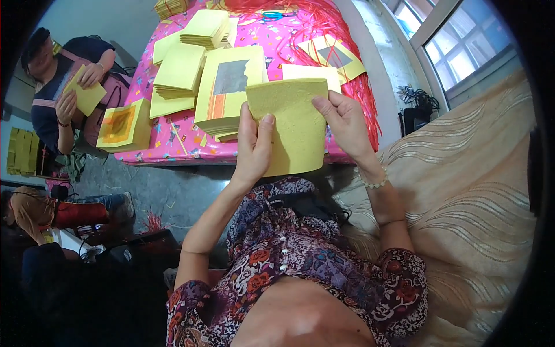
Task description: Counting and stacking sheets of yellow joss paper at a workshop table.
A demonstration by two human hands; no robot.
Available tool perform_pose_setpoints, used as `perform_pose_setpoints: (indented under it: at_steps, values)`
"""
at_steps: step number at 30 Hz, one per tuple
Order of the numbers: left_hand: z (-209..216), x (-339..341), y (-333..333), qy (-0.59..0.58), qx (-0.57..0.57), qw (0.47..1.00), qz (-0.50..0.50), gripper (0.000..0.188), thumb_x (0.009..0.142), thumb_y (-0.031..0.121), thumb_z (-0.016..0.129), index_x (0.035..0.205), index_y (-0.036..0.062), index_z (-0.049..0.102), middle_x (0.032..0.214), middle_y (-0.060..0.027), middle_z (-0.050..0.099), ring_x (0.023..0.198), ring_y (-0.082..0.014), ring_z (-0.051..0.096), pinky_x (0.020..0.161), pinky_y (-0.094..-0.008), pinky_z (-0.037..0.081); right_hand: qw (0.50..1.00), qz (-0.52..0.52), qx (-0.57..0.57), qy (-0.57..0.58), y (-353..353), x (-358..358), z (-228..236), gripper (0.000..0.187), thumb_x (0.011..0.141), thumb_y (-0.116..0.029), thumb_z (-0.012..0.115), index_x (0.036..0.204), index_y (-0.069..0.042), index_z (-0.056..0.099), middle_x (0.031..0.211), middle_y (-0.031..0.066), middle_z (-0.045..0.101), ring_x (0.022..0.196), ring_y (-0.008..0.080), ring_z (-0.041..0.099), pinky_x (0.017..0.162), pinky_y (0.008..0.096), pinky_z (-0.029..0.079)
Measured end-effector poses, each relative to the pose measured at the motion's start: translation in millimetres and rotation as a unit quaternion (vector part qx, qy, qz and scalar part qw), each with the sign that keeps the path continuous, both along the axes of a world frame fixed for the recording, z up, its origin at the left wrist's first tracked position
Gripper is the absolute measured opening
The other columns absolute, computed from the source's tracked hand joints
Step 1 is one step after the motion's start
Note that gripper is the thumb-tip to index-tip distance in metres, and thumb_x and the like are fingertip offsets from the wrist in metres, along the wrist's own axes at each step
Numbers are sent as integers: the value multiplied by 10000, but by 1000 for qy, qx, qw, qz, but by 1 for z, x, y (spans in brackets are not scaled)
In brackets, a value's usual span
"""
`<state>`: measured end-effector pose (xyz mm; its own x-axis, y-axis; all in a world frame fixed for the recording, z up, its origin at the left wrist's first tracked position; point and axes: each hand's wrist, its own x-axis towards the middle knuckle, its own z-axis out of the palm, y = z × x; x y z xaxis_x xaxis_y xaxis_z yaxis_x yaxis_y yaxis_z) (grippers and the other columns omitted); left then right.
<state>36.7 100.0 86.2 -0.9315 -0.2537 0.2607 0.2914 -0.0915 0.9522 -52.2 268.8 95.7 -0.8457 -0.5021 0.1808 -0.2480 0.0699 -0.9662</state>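
Between my two hands a yellow paper sheet is held up in front of the table's near edge; whether it is one sheet or several I cannot tell. My left hand grips its left side, thumb on the face towards me. At the upper right corner my right hand pinches it between thumb and fingers. Just behind, a thick stack of yellow paper bears a silver-grey patch and an orange strip. More yellow stacks lie to its left.
The pink patterned table carries red plastic strips, blue scissors and a stack with an orange square. At left a person holds yellow paper; another person is lower left. A beige cloth-covered surface lies right.
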Motion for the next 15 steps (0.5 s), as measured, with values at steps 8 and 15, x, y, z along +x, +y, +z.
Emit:
perform_pose_setpoints:
  at_steps: [8, 15]
  values:
    - [-1, 8, 2, 0, -2, 1000, -29, 249, 1005, 94, 404, 1238, 9, 377, 1132, -93, 542, 1056, -123, 492, 933, -280, 388, 985, -1, -134, -113, 1, 2, 11, 263, 977, -211, 556, 929, 32, 644, 768, -26, 611, 675, 14, 521, 574, 189, 438]
    - [-2, 5, 1, -2, 1, 1000, 2, 237, 1003, 91, 405, 1227, 14, 388, 1113, -87, 546, 1033, -122, 501, 918, -278, 396, 989, 45, -77, -117, 6, 0, 12, 279, 976, -220, 553, 977, 42, 648, 826, 14, 655, 735, 40, 592, 642, 215, 505]
